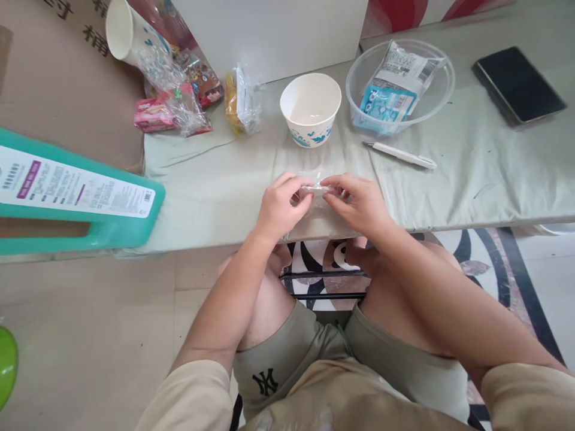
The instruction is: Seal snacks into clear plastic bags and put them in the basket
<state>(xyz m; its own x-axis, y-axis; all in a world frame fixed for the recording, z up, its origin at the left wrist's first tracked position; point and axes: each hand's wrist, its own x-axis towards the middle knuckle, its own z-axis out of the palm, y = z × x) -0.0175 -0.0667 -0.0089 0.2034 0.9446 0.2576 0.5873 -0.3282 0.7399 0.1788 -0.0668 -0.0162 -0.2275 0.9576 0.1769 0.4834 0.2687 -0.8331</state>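
Note:
My left hand and my right hand meet near the table's front edge. Between them is a small piece of clear plastic wrap, pinched by the fingertips of both hands. It is see-through, so I cannot make out whether anything is inside. Just beyond my hands stands a white paper bowl with a blue leaf print, upright. To its right sits a clear plastic bowl holding a blue packet and a white packet. A white pen lies in front of that bowl.
A black phone lies at the right. Wrapped snacks, a yellow packet and stacked paper cups are at the back left. A green container lies left by a cardboard box. A white box stands behind.

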